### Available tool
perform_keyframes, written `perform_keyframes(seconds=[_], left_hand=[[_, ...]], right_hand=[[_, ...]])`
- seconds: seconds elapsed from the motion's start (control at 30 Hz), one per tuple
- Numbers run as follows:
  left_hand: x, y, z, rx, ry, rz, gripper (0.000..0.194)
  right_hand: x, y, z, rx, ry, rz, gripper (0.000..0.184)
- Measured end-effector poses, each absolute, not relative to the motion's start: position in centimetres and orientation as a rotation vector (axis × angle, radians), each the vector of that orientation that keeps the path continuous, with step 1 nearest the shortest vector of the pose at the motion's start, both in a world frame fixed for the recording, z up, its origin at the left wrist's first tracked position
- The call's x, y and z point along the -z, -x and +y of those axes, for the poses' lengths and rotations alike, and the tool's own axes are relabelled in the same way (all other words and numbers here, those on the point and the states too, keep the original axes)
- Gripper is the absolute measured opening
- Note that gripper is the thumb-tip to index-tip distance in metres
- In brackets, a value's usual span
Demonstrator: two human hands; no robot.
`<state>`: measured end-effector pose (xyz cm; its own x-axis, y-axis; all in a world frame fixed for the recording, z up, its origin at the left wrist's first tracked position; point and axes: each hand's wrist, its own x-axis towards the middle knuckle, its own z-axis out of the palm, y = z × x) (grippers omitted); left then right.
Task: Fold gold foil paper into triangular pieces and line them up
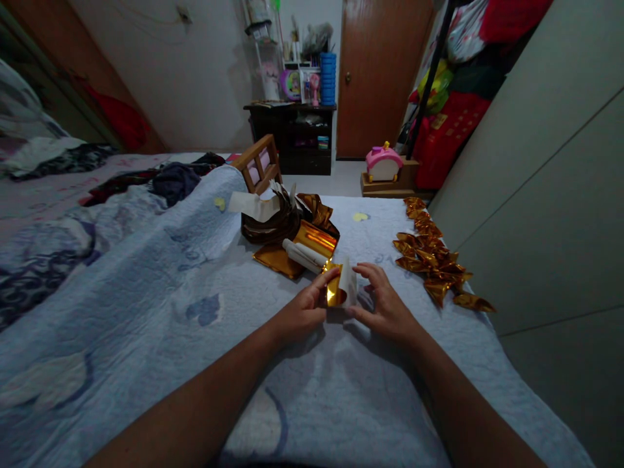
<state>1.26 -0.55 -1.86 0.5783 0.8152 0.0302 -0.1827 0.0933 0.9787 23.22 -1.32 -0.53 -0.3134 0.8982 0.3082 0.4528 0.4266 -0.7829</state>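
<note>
Just ahead of me on the bed is a small sheet of gold foil paper (334, 291), its right part curled up so the white backing shows. My left hand (305, 309) is closed on the sheet's left side, index finger along the gold face and thumb at the near edge. With thumb and fingers curved round the curled right side, my right hand (383, 304) touches the same sheet. Right behind it lies a white rolled or folded piece (305, 255). Beyond that is a pile of gold foil sheets (316, 238), some showing dark or white sides.
Several folded gold foil pieces (429, 257) lie along the right side of the blue patterned bedspread (205, 364). A small wooden rail (258, 162) stands past the sheets. A pale cabinet (550, 214) borders the bed on the right; rumpled bedding (107, 227) is on the left.
</note>
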Motion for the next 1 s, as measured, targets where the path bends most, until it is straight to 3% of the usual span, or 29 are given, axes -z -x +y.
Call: perform_keyframes(seconds=[0.1,0.3,0.5,0.73,0.87,1.0], left_hand=[[2.0,-1.2,-0.5,-0.846,-1.405,0.671,0.087],[1.3,-1.1,-0.4,-0.892,-1.877,0.897,0.053],[1.5,-1.2,-0.4,-0.851,-2.117,0.941,0.058],[1.6,-1.2,-0.3,-0.796,-2.288,0.969,0.059],[1.6,-1.5,-0.3,-0.763,-2.399,0.952,0.063],[1.8,-1.7,-0.4,-0.689,-2.502,0.951,0.054]], right_hand=[[1.0,-23.1,-1.3,-0.799,1.098,-1.965,0.08],[1.1,-23.0,-1.2,-0.842,1.09,-1.832,0.077],[0.7,-23.1,-1.2,-0.868,1.109,-1.837,0.056],[0.0,-23.3,-1.4,-0.968,1.152,-1.723,0.053],[-0.5,-23.4,-1.4,-1.028,1.1,-1.744,0.038],[-0.5,-23.1,-1.5,-1.01,1.087,-1.809,0.031]])
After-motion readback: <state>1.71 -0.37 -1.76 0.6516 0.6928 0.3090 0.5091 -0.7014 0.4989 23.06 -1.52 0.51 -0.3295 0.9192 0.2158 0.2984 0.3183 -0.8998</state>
